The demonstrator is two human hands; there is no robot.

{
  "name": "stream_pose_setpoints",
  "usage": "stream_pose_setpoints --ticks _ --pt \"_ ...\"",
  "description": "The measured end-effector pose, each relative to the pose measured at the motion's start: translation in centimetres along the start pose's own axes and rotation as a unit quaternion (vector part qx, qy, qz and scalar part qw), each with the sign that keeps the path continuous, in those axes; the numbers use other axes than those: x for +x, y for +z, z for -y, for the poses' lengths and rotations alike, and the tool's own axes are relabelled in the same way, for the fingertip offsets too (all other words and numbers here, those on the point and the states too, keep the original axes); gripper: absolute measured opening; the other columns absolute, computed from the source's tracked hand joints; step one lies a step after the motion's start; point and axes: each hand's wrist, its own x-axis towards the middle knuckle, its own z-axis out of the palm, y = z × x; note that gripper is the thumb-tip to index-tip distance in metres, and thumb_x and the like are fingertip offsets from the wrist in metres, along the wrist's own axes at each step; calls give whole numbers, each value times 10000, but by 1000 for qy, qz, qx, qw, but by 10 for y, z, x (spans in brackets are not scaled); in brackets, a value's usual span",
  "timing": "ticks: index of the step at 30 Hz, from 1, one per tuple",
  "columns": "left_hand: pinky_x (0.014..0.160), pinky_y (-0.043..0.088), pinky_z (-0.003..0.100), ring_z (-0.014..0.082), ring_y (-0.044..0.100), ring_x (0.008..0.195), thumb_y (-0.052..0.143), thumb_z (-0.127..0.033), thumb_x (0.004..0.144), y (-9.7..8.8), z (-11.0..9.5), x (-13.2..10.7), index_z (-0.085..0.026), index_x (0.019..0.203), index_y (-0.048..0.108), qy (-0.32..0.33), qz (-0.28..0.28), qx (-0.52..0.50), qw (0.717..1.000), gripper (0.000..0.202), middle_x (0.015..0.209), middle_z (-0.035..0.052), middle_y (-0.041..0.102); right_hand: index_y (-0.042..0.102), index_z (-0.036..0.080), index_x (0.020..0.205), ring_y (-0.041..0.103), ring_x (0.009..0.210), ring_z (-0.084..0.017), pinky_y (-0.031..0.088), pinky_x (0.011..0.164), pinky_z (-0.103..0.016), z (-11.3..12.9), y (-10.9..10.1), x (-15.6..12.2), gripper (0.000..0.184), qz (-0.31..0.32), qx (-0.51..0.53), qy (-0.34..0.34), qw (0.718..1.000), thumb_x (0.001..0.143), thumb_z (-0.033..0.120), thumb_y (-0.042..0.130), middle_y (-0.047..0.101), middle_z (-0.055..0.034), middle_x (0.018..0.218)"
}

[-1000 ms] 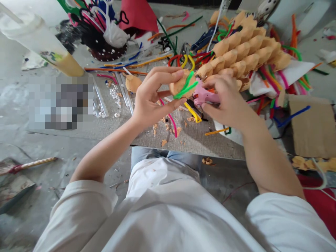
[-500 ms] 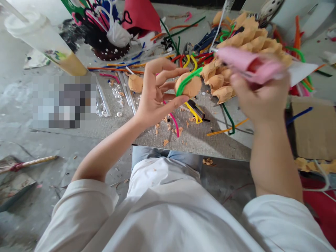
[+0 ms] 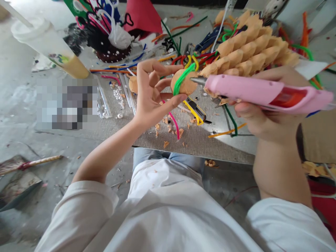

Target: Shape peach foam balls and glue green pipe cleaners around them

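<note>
A burlap-covered board (image 3: 189, 140) lies over your lap, strewn with tan shavings (image 3: 168, 130), and a concrete floor (image 3: 34, 140) spreads to the left. At the far right rises a stack of tan cones (image 3: 246, 52), with tangled pipe cleaners (image 3: 199, 57) beside it. A pixelated patch (image 3: 68, 103) hides whatever lies at the left of the board. Your glue gun (image 3: 262, 92) covers part of the stack, and its rear end runs off the right edge. You can't be sure its nozzle touches the tan ball (image 3: 185, 82), which sits above the board's middle, wrapped by a green pipe cleaner (image 3: 182, 78). Your left hand (image 3: 152, 92) pinches the ball between thumb and fingertips, other fingers spread. Your right hand (image 3: 265, 113) grips the gun, its fingers curled beneath.
</note>
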Motion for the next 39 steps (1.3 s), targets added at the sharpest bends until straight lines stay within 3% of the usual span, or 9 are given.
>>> stream_pose_setpoints --ticks 4,8,10,14,18,25,29,39 --pt "823 715 281 199 776 1148 853 -587 765 0 0 0 -430 1336 354 9 2 9 1000 774 1357 -20 662 721 405 1131 746 931 -273 584 767 -465 2 1 4 222 53 -63 -52 995 959 522 641 742 5 1013" --pt "806 711 271 204 776 1144 866 -580 752 -1 0 0 -424 1352 350 8 13 10 1000 806 1371 -2 650 713 354 1158 751 978 -268 600 697 -414 2 8 4 432 27 -43 -45 998 921 699 608 729 -13 1039" --pt "784 711 271 214 777 1141 874 -581 742 -1 0 -1 -418 1352 356 6 16 7 1000 816 1372 9 647 711 342 1182 738 1085 -295 618 699 -414 7 14 4 531 48 -42 -18 998 902 771 568 724 -34 1102" --pt "768 715 290 231 770 1158 873 -600 735 -2 0 -2 -420 1351 363 -1 16 11 1000 820 1367 9 644 701 362 1230 717 1157 -323 631 695 -424 20 18 2 552 101 -57 -29 993 892 779 571 725 -44 1131" --pt "814 719 307 234 754 1204 854 -594 762 -2 -1 -1 -423 1360 362 1 21 19 1000 793 1371 0 641 681 383 1283 711 1156 -336 623 692 -437 24 8 -1 511 131 -77 -56 987 906 720 606 730 -44 1098" --pt "786 720 278 211 771 1162 836 -582 789 -5 -3 -1 -425 1373 349 4 38 30 999 777 1404 3 640 665 366 1265 735 907 -238 581 729 -409 9 -2 4 308 42 -89 -111 989 978 474 656 731 3 1002" --pt "842 718 303 216 757 1196 836 -568 796 -5 -3 -1 -423 1368 354 8 37 23 999 762 1411 -1 630 664 313 1255 724 865 -209 544 676 -368 4 0 7 379 19 -83 -155 984 954 544 676 736 0 983" --pt "760 710 260 191 773 1126 851 -597 754 0 0 -2 -418 1322 378 5 17 -4 1000 760 1393 3 649 705 330 1072 742 843 -207 553 649 -376 7 3 7 257 23 -86 -118 989 963 551 633 749 19 954"
